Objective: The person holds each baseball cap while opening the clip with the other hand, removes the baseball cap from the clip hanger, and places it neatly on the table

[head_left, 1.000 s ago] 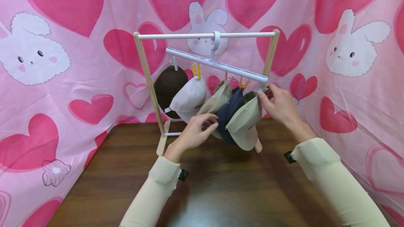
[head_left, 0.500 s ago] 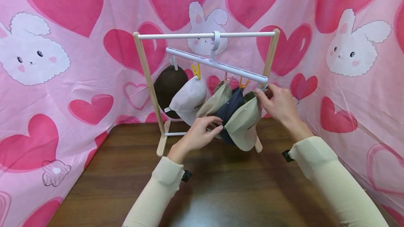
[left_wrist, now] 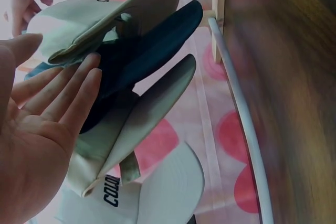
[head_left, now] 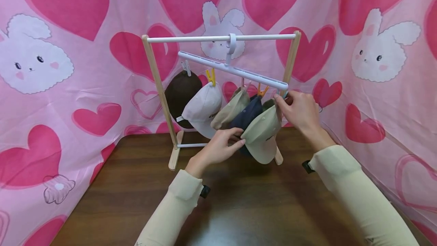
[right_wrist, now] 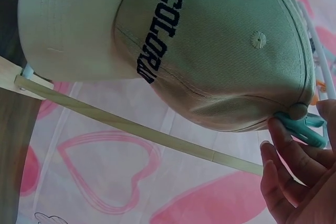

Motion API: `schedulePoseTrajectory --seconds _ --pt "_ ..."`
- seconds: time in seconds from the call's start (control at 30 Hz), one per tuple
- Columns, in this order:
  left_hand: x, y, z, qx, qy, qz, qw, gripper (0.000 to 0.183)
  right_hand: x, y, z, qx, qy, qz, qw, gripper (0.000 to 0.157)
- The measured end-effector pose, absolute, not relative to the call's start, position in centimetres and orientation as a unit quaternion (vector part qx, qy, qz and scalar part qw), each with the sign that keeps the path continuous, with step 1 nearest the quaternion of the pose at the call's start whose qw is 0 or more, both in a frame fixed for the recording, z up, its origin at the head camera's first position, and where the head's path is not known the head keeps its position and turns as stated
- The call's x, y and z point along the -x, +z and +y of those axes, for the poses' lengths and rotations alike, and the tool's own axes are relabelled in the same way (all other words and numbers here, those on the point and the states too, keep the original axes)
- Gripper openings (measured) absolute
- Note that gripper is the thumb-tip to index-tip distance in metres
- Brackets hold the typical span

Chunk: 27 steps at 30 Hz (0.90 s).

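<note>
A row of caps hangs from a tilted white clip hanger (head_left: 232, 70). In the head view my right hand (head_left: 300, 111) is at its low right end; in the right wrist view it pinches a teal clip (right_wrist: 302, 129) at the top of a beige cap (right_wrist: 220, 61) with dark lettering. My left hand (head_left: 223, 147) reaches in from below left. Its fingers (left_wrist: 73, 87) lie nearly straight at the beige cap's edge, in front of a navy cap (left_wrist: 147, 51), with the thumb apart from them. The navy cap is partly hidden by that hand.
Left along the hanger hang a khaki cap (head_left: 232, 109), a white cap (head_left: 203, 105) and a dark brown cap (head_left: 181, 94). The hanger hooks over the white bar (head_left: 184, 39) of a wooden rack (head_left: 158, 86) on a brown table (head_left: 136, 185).
My left hand has moved right, from the navy cap toward the beige cap's edge. The right hand has stayed at the teal clip, shifting only slightly.
</note>
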State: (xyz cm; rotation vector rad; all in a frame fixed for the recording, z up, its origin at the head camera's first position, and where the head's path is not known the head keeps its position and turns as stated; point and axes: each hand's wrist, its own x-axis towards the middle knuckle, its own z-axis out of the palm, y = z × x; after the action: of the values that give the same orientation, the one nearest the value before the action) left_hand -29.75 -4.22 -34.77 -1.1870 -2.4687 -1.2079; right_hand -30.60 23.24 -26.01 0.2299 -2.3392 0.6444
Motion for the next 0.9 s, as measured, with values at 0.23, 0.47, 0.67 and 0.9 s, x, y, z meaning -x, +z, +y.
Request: schedulePoseTrajectory --seconds 0.23,0.47,0.67,0.9 --pt "29.8 -34.9 -3.6 0.4 -0.392 -0.826 0.055 0.033 30.6 -25.9 22.9 -0.077 0.242 -0.9 0.355 0.054" --pt "29.8 -35.0 -3.0 0.398 -0.391 -0.829 0.041 0.034 30.6 -25.9 22.5 -0.063 0.245 -0.895 0.368 0.053" --pt "29.7 -34.9 -2.4 0.407 -0.386 -0.826 0.049 0.034 30.6 -25.8 22.2 -0.051 0.236 -0.89 0.388 0.055" --pt "29.8 -34.9 -2.0 0.409 -0.36 -0.835 0.077 0.031 30.5 -25.6 22.0 -0.048 0.217 -0.897 0.383 0.058"
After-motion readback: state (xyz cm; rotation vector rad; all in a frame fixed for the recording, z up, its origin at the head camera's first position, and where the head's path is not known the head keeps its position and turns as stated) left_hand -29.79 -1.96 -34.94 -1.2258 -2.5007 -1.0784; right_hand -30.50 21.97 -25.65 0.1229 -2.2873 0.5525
